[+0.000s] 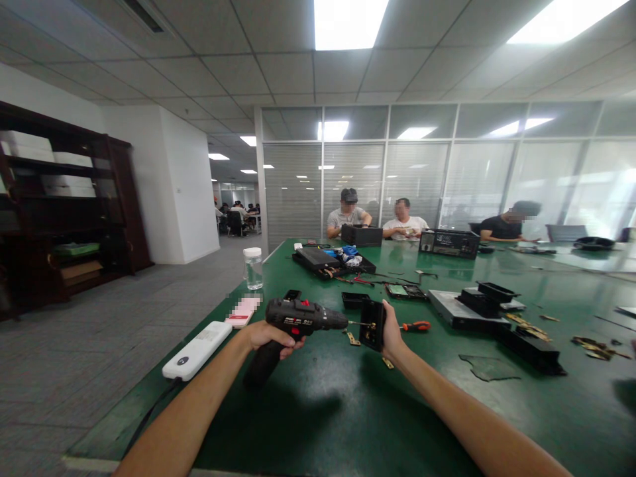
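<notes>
Drill (297, 317) levelled at a black case (370, 324) mid-frame

The left hand (276, 336), just left of the frame's centre, has its grip wrapped around the handle of the drill. The drill's body is matt dark grey to black, with a red switch on top, a red patch by the trigger and small pale lettering along the side. Its ribbed chuck points right, and a thin metal bit (356, 323) runs from it to the case; whether the tip touches a fastener is too small to tell.

The case stands upright right of centre, held above the counter (308, 424) by the right hand (391, 329), whose grip is closed on its right side. It is a shallow black box, its inner face turned towards the drill, with brass-coloured fittings showing inside.

The counter is glossy green. Loose brass-coloured plates (354, 338) lie just left of the case, a second black box (355, 300) sits behind it, and an orange-and-black screwdriver (416, 326) lies just beyond the right hand. Towards the left of the frame are a white power strip (197, 351) and a clear jar (253, 270) with a white lid.
</notes>
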`<state>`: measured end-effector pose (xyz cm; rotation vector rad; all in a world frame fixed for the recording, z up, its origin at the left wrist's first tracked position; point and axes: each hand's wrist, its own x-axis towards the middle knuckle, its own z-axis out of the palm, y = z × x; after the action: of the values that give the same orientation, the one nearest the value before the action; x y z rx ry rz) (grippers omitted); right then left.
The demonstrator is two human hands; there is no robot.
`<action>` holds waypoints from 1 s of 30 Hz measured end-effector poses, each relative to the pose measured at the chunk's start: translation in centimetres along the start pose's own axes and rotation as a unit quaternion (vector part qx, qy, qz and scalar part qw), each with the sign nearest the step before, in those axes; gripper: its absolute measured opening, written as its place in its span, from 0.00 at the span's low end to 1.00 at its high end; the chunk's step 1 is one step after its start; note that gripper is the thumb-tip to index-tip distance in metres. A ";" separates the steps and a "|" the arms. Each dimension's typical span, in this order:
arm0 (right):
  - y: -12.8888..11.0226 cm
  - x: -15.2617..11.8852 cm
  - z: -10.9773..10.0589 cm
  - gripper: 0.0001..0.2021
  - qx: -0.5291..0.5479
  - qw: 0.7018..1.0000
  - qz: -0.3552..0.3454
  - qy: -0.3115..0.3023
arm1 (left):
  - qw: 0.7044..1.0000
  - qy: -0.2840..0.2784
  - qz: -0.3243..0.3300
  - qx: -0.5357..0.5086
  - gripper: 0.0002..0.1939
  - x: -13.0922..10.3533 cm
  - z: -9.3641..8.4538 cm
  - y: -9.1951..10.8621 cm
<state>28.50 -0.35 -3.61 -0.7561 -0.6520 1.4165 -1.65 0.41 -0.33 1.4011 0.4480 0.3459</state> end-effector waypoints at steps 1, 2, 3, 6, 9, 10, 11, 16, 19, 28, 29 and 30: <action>0.0 0.0 0.0 0.20 0.000 1.000 -0.001 0.000 | 1.000 0.000 0.003 0.000 0.19 0.0 0.0 0.0; 0.0 0.1 0.0 0.20 0.000 1.000 -0.002 0.000 | 1.000 0.001 0.005 0.000 0.19 0.0 0.1 0.0; 0.0 0.1 0.0 0.20 0.000 1.000 -0.003 0.000 | 1.000 0.002 0.007 0.000 0.19 0.0 0.1 0.1; 0.1 0.2 -0.1 0.20 -0.003 1.000 -0.003 -0.002 | 1.000 0.007 0.004 -0.001 0.19 -0.1 0.3 0.1; 0.2 0.3 -0.2 0.20 -0.001 1.000 -0.007 -0.007 | 1.000 0.008 0.004 0.000 0.20 0.0 0.3 0.2; 0.2 0.3 -0.2 0.20 0.001 1.000 -0.010 -0.008 | 1.000 0.007 0.005 0.001 0.20 0.0 0.3 0.2; 0.2 0.3 -0.2 0.20 0.003 1.000 -0.013 -0.010 | 1.000 0.006 0.007 0.002 0.20 0.0 0.3 0.1; 0.1 0.1 -0.1 0.20 0.002 1.000 -0.010 -0.012 | 1.000 0.006 0.008 0.010 0.19 0.0 0.1 0.0; 0.0 0.0 0.0 0.20 -0.002 1.000 -0.005 -0.011 | 1.000 0.000 0.009 0.008 0.19 0.0 0.0 0.0; -0.1 -0.3 0.3 0.20 -0.002 1.000 -0.011 -0.005 | 1.000 -0.002 0.008 0.012 0.19 0.0 0.3 0.2; -0.1 -0.3 0.3 0.20 -0.002 1.000 -0.010 -0.003 | 1.000 -0.002 0.008 0.014 0.19 0.0 0.3 0.2; -0.1 -0.3 0.3 0.20 -0.002 1.000 -0.007 -0.003 | 1.000 -0.004 0.008 0.015 0.19 0.0 0.3 0.2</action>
<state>28.34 -0.66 -3.33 -0.7486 -0.6639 1.4047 -1.51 0.14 -0.08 1.4353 0.4370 0.3483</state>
